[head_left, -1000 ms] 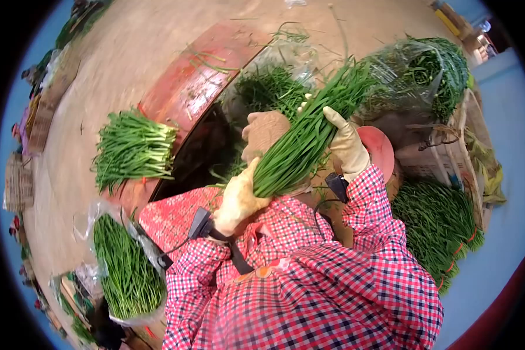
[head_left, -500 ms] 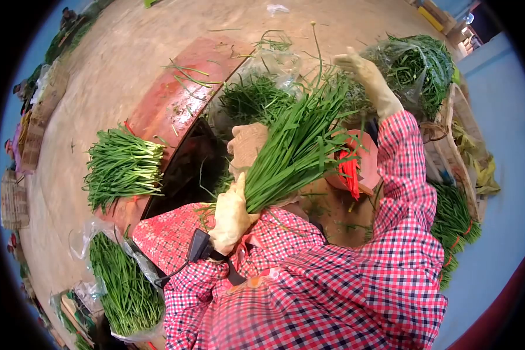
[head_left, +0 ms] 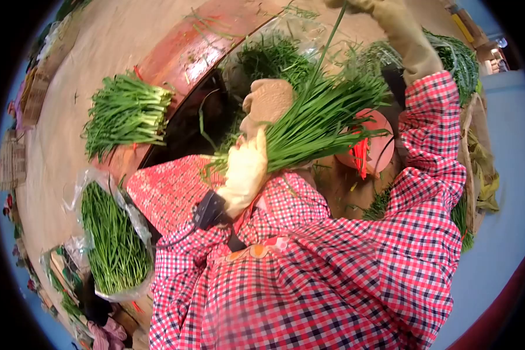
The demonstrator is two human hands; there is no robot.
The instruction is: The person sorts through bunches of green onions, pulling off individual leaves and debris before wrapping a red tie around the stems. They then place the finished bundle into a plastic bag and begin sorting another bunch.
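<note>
My left hand (head_left: 245, 175), in a pale rubber glove, is closed around the lower ends of a bunch of garlic chives (head_left: 326, 122) over my lap. The leaves fan out to the upper right. One long stalk (head_left: 331, 41) stands up from the bunch towards the top edge. There it meets the fingertips of my gloved right hand (head_left: 385, 14), raised at upper right. Those fingers are mostly cut off by the frame edge, so their grip on the stalk does not show clearly. A tan textured lump (head_left: 268, 105) lies just behind the bunch.
A tied chive bundle (head_left: 128, 114) lies on the reddish board (head_left: 198, 46). At lower left, more chives fill a plastic bag (head_left: 116, 239). Red ties (head_left: 360, 157) hang on a pink container (head_left: 382, 137). Loose greens (head_left: 274, 58) lie beyond, and bagged greens (head_left: 455, 58) stand at right.
The view has tilted, shifting most things upward. My right hand, earlier spread and fully visible, is now at the top edge, against the long stalk. My left hand keeps its hold on the chives.
</note>
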